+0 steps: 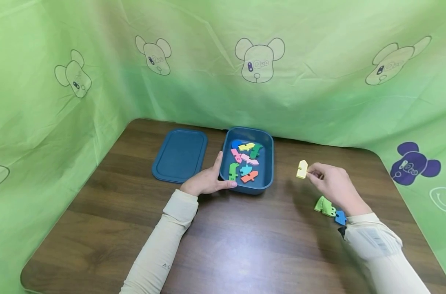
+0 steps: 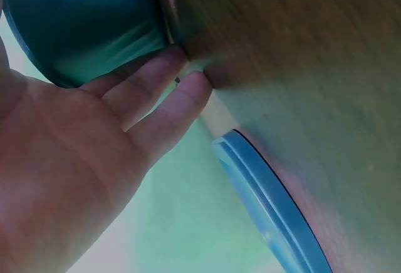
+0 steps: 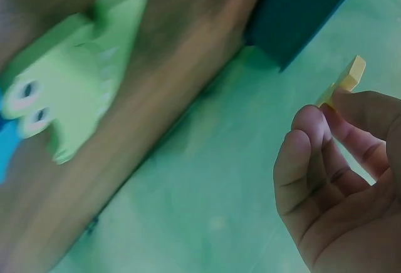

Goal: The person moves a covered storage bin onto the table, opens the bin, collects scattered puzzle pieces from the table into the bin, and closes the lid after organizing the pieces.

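My right hand (image 1: 332,183) pinches a yellow puzzle piece (image 1: 302,169) between thumb and fingertips, right of a dark blue box. In the right wrist view the yellow piece (image 3: 349,79) shows edge-on at the fingertips. My left hand (image 1: 208,179) rests against the left side of the box (image 1: 269,163), fingers extended along its wall and thumb at the near left corner. Several colored pieces lie in the box, among them a green one (image 1: 233,171), an orange one (image 1: 249,177) and another yellow one (image 1: 246,147).
A flat blue lid (image 1: 180,155) lies left of the box on the wooden table (image 1: 98,220). Under my right forearm are a light green crocodile-head piece (image 1: 325,206) with eyes and a blue piece (image 1: 340,217). A green printed curtain (image 1: 208,94) hangs around the table's back and sides.
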The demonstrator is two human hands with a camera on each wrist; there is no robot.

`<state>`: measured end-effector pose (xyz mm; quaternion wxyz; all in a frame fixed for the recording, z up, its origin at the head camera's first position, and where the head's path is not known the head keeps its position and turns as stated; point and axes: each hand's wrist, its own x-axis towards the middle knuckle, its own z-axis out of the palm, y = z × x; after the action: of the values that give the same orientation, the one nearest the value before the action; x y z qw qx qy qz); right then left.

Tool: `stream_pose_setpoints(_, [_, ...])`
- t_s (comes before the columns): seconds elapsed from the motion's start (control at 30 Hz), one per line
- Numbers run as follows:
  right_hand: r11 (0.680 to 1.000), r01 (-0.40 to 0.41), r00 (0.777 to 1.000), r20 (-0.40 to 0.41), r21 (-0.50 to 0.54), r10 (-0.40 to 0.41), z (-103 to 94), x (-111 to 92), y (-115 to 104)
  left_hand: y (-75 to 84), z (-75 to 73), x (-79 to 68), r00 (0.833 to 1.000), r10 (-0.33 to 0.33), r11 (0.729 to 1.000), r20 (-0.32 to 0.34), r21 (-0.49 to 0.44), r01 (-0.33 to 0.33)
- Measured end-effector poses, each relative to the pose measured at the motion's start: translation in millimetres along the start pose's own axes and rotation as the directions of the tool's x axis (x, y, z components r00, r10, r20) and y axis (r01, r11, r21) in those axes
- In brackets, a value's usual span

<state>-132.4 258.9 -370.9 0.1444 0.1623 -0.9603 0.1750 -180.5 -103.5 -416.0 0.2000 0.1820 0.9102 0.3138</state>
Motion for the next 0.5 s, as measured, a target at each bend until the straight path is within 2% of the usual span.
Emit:
stream_pose_setpoints(0.27, [0.996, 0.087, 0.996, -0.005, 0.015, -0.087, 8.8, 27.6, -24.9, -0.4, -0.6, -2.0, 1.000, -0.013, 1.000, 0.002, -0.007, 0.013])
stream_pose_setpoints(0.5, [0.994, 0.102, 0.994, 0.023, 0.029, -0.103, 16.9, 51.0, -42.2, 0.3, 0.5, 0.3, 1.000, -0.005, 1.000, -0.003, -0.015, 0.005])
